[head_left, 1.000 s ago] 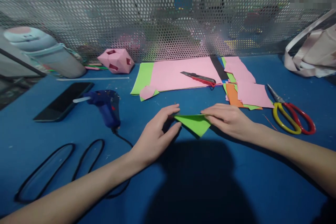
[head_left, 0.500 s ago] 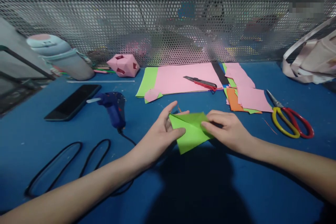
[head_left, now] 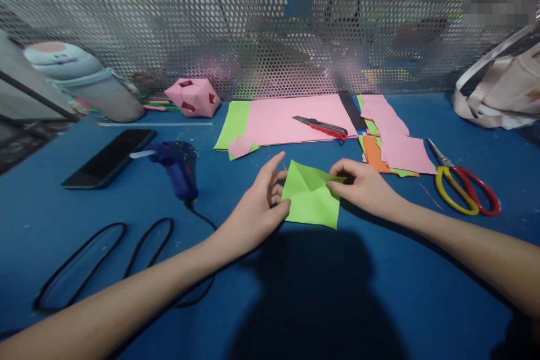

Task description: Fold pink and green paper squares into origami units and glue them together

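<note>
A square of green paper (head_left: 313, 197) with crease lines is held up between my hands, over the blue table. My right hand (head_left: 363, 183) pinches its upper right corner between thumb and fingers. At the paper's left edge is my left hand (head_left: 261, 202), its thumb resting on the front and the index finger stretched upward. The other left fingers are curled and partly behind the paper. Beyond the hands, a utility knife (head_left: 323, 126) with a red grip lies on a stack of coloured paper (head_left: 278, 115).
To the left are a blue glue gun (head_left: 179, 171) with a looping black cord, a phone (head_left: 110, 158) and a tilted bottle (head_left: 97, 87). A pink paper polyhedron (head_left: 194, 97) sits behind them. Paper pieces (head_left: 407, 154), scissors (head_left: 466, 188) and a bag (head_left: 502, 87) stand right, before a perforated metal panel.
The green paper has been turned and opened flatter, so its face shows more fully. My right hand has moved slightly up with the corner. The camera view has shifted a little.
</note>
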{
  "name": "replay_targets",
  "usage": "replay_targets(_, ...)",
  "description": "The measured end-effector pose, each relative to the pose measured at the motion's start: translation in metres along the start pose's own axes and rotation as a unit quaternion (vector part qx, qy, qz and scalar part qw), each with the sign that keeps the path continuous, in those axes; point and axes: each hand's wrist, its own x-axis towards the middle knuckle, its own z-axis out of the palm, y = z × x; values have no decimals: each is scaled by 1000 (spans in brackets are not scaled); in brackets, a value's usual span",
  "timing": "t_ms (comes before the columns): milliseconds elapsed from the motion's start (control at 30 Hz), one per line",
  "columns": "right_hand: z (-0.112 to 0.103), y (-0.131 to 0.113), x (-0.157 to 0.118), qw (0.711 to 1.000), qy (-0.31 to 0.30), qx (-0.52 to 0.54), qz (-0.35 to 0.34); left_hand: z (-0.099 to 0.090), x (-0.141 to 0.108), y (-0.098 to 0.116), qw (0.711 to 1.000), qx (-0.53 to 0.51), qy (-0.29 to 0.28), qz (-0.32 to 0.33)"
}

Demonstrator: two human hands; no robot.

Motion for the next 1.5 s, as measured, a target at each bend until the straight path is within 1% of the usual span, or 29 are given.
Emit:
replay_targets(100,1,1,2,1000,-18,-9,7,-2,0,-5,994,108,0,22)
replay_targets(200,2,1,3,999,-30,-6,19,-1,-1,-7,987,153,-19,37)
replay_targets(300,-1,3,5,999,-34,-10,23,1,-1,-8,989,137,-28,42)
replay_targets(433,-9,7,10,997,-59,-17,47,0,0,-11,994,97,-34,33)
replay_targets(533,-14,10,11,994,-89,-7,60,-3,2,-12,996,85,-14,37)
replay_targets(600,-15,9,10,993,-104,-4,57,-6,3,-13,994,95,-2,43)
replay_targets(667,-15,8,9,993,-107,-14,45,-8,5,-13,992,117,-2,46)
replay_targets(867,-12,9,6,993,-101,-54,1,-9,3,-7,975,214,-47,44)
replay_targets(967,-12,10,5,992,-99,-70,-22,-9,1,-5,967,248,-51,41)
replay_targets(1200,-9,4,6,983,-78,-148,-75,-8,1,-4,959,274,-53,48)
replay_targets(1333,-6,4,5,980,-68,-157,-98,-7,1,-5,952,296,-45,61)
replay_targets(1500,-7,11,2,976,-68,-160,-128,-7,0,-7,946,306,-44,99)
